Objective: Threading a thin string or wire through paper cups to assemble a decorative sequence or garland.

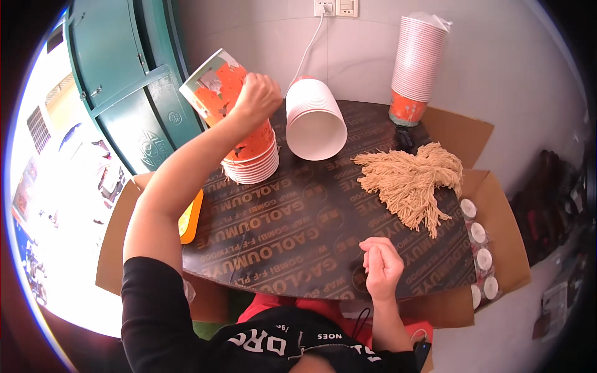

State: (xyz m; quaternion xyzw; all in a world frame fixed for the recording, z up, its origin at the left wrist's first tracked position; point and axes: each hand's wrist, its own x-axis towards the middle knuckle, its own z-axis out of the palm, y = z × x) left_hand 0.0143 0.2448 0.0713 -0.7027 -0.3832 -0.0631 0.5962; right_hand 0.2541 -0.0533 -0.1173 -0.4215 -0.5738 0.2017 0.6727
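An orange paper cup (214, 87) is gripped by the left hand (258, 96) at eleven o'clock, above a stack of cups (254, 163) on the dark board (292, 230). The right hand (382, 267) is rested closed at five o'clock. Beige string (410, 177) is seen at three o'clock.

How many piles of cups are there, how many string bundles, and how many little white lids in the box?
Cup stacks: 3 – one under the left hand at, one lying on its side, one tall upright
String bundles: 1
White lids in the box: 5 visible
Total: 9
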